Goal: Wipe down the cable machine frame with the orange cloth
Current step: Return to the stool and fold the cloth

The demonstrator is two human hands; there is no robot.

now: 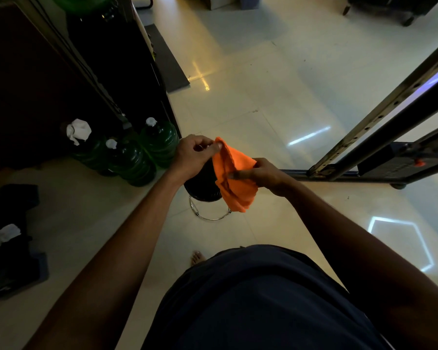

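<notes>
An orange cloth (234, 174) hangs bunched in front of me, held between both hands above the floor. My left hand (194, 155) pinches its top corner with thumb and fingers. My right hand (262, 174) grips the cloth's middle from the right side, with one finger lying across the fabric. The cable machine frame (379, 130) rises at the right as slanted metal uprights with a row of holes, and its base bar runs along the floor behind my right hand. Neither hand touches the frame.
A black stool with a chrome ring base (209, 198) stands under the cloth. Green water jugs (137, 157) cluster at the left against a dark cabinet (48, 84). Dark clothing (8, 238) lies on the floor at far left. A weight stack (400, 160) sits at the right.
</notes>
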